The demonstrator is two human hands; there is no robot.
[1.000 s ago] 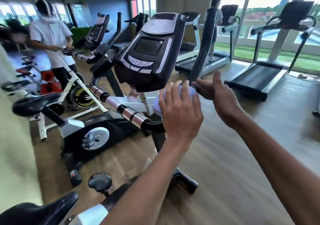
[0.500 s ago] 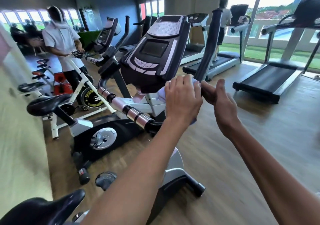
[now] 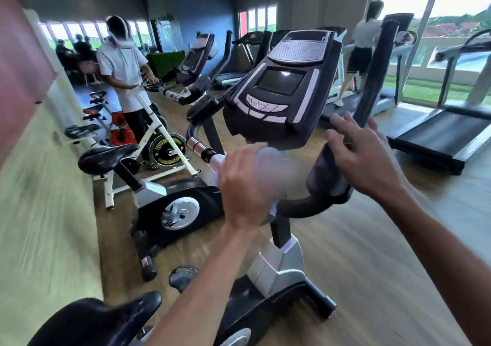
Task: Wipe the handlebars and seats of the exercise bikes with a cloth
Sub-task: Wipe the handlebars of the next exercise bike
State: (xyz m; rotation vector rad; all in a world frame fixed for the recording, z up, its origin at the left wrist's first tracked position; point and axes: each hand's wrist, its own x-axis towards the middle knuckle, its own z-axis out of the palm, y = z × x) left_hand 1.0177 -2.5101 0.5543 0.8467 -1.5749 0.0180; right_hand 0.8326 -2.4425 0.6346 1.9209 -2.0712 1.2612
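I stand behind an exercise bike whose black seat point(image 3: 101, 319) is at the bottom left. Its black handlebar point(image 3: 305, 204) curves under the console point(image 3: 281, 90). My left hand point(image 3: 247, 186) is closed on a pale cloth point(image 3: 276, 159), blurred, pressed against the handlebar's middle left of the stem. My right hand point(image 3: 364, 157) has spread fingers and rests against the upright right grip point(image 3: 326, 175) without closing on it. The handlebar's left side, with chrome bands point(image 3: 198, 146), runs off to the left.
A second exercise bike point(image 3: 170, 202) with a black seat point(image 3: 106, 157) stands to the left. Beyond it a person in white point(image 3: 122, 71) handles a white spin bike. Treadmills point(image 3: 438, 135) line the right by the windows; a person walks on one. A wall runs along the left.
My left hand with the cloth has slid left and down along the handlebar. My right hand has let go of the bar's upright grip and opened its fingers. The view has shifted right.
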